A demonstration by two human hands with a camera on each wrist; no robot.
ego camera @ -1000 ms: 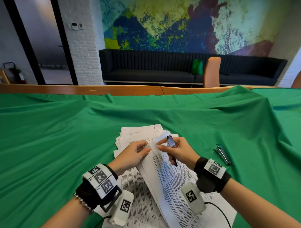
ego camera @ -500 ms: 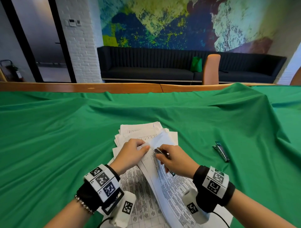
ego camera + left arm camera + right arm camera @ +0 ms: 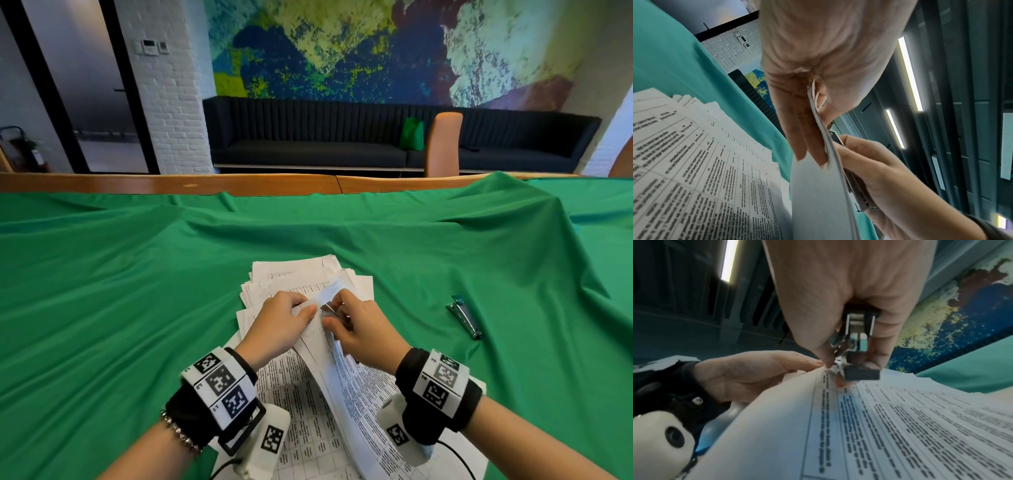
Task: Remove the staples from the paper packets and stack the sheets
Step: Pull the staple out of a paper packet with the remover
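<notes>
A stapled paper packet [image 3: 346,387] of printed sheets is lifted at its far corner above a loose pile of sheets [image 3: 301,277] on the green cloth. My left hand [image 3: 284,320] pinches that corner between thumb and fingers [image 3: 809,142]. My right hand [image 3: 356,329] grips a small metal stapler [image 3: 854,344] and holds its front end against the packet corner, beside the left fingertips. In the left wrist view the packet [image 3: 818,194] hangs edge-on, with the stapler [image 3: 855,191] behind it. The staple itself is hidden.
A second stapler [image 3: 464,317] with a teal end lies on the green cloth [image 3: 137,291] to the right of the papers. The wooden table edge [image 3: 171,183] runs along the far side, with a dark sofa [image 3: 376,137] beyond.
My right hand has turned the stapler down from upright and brought its front end to the packet corner. The left hand keeps pinching the corner, now slightly lower.
</notes>
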